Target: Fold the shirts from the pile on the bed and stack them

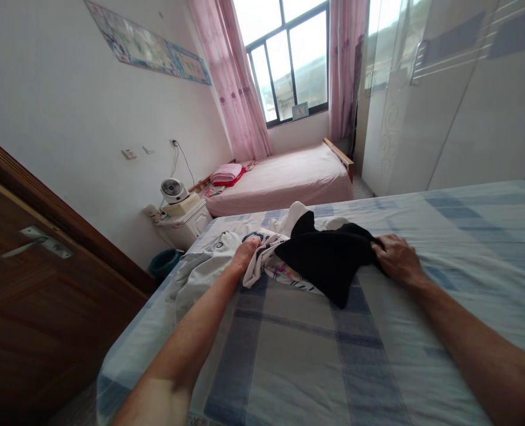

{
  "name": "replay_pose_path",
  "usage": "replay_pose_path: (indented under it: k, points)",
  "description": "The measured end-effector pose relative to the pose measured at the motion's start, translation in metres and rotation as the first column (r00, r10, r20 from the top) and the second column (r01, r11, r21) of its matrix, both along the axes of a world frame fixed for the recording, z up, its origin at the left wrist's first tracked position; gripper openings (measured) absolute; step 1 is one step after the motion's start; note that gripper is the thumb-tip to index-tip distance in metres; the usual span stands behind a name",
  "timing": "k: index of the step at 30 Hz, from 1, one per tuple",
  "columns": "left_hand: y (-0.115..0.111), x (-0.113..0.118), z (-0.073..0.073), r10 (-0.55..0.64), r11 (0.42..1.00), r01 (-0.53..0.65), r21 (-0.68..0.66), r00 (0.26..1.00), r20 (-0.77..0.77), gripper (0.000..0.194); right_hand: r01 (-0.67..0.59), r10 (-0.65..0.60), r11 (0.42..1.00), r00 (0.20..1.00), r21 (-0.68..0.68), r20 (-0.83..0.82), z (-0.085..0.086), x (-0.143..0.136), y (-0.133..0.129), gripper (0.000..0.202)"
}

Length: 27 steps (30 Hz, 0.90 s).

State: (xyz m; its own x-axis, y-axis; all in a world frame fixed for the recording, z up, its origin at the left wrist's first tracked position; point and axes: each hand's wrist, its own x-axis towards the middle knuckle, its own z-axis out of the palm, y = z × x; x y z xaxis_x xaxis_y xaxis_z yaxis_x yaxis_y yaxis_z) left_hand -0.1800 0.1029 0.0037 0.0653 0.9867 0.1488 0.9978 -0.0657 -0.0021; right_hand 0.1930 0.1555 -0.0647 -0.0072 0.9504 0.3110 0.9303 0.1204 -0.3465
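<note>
A heap of clothes lies on a bed [289, 337] with a blue-and-white checked sheet. My left hand [248, 251] is closed on a white printed garment [284, 273] with coloured patterns. My right hand [397, 258] grips the edge of a black garment [322, 257], which spreads over part of the printed one. To the left of my left hand lies a pale grey garment [207, 266]. Behind the black cloth a white piece [298, 213] sticks up. The fingertips of both hands are partly hidden in the cloth.
Beyond stands a smaller bed [289, 177] with pink bedding and folded cloths [227, 173]. At left are a wooden door [45, 296], a bin [162, 263] and a bedside cabinet [187, 223] with a fan [174, 189]. A white wardrobe [444, 118] fills the right side.
</note>
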Motion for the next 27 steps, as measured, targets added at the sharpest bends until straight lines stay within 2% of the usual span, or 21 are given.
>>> replay_pose_path:
  k: [3, 5, 8, 11, 15, 16, 19, 22, 23, 24, 26, 27]
  points:
    - [-0.001, -0.003, 0.012, 0.080, 0.996, -0.079, 0.036, 0.996, -0.030, 0.024, 0.004, -0.003, 1.000, 1.000, 0.029, -0.011, -0.002, 0.000, 0.001, 0.039]
    - [-0.006, -0.009, 0.034, 0.119, 0.990, -0.114, 0.083, 0.991, -0.063, 0.026, 0.007, -0.007, 0.999, 1.000, 0.033, -0.013, -0.003, 0.000, 0.002, 0.039]
    - [-0.017, -0.020, 0.075, 0.167, 0.968, -0.142, 0.207, 0.980, -0.105, 0.032, 0.012, -0.012, 1.000, 1.000, 0.028, -0.005, -0.003, -0.001, 0.002, 0.039]
    - [-0.030, -0.034, 0.111, 0.265, 0.900, -0.197, 0.389, 0.955, -0.131, 0.037, 0.013, -0.013, 1.000, 1.000, 0.028, 0.003, -0.002, -0.001, 0.002, 0.040]
    - [-0.043, -0.052, 0.140, 0.366, 0.887, -0.276, 0.370, 0.909, -0.198, 0.034, 0.001, -0.001, 0.999, 1.000, 0.035, 0.008, -0.004, -0.001, 0.003, 0.040]
    - [-0.046, -0.055, 0.147, 0.396, 0.862, -0.293, 0.413, 0.899, -0.189, 0.034, -0.002, 0.001, 0.999, 1.000, 0.036, 0.011, -0.004, 0.000, 0.003, 0.040]
    - [-0.053, -0.060, 0.171, 0.503, 0.736, -0.369, 0.568, 0.859, -0.094, 0.038, 0.006, -0.007, 0.999, 1.000, 0.043, 0.022, -0.007, 0.001, 0.005, 0.039]
    - [-0.059, -0.066, 0.196, 0.507, 0.729, -0.396, 0.558, 0.860, -0.053, 0.038, 0.009, -0.010, 0.999, 1.000, 0.041, 0.023, -0.008, 0.002, 0.006, 0.039]
    - [-0.061, -0.069, 0.203, 0.507, 0.696, -0.402, 0.596, 0.862, -0.011, 0.038, 0.004, -0.005, 0.999, 1.000, 0.039, 0.023, -0.008, 0.002, 0.006, 0.039]
    - [-0.063, -0.074, 0.209, 0.517, 0.623, -0.416, 0.663, 0.855, 0.051, 0.039, -0.003, 0.002, 0.999, 1.000, 0.038, 0.024, -0.008, 0.002, 0.006, 0.040]
    - [-0.067, -0.086, 0.217, 0.547, 0.436, -0.461, 0.773, 0.818, 0.179, 0.040, -0.005, 0.004, 0.999, 1.000, 0.042, 0.031, -0.007, 0.002, 0.006, 0.040]
    - [-0.069, -0.093, 0.218, 0.568, 0.390, -0.475, 0.789, 0.798, 0.200, 0.040, -0.002, 0.001, 0.999, 0.999, 0.044, 0.032, -0.007, 0.001, 0.005, 0.040]
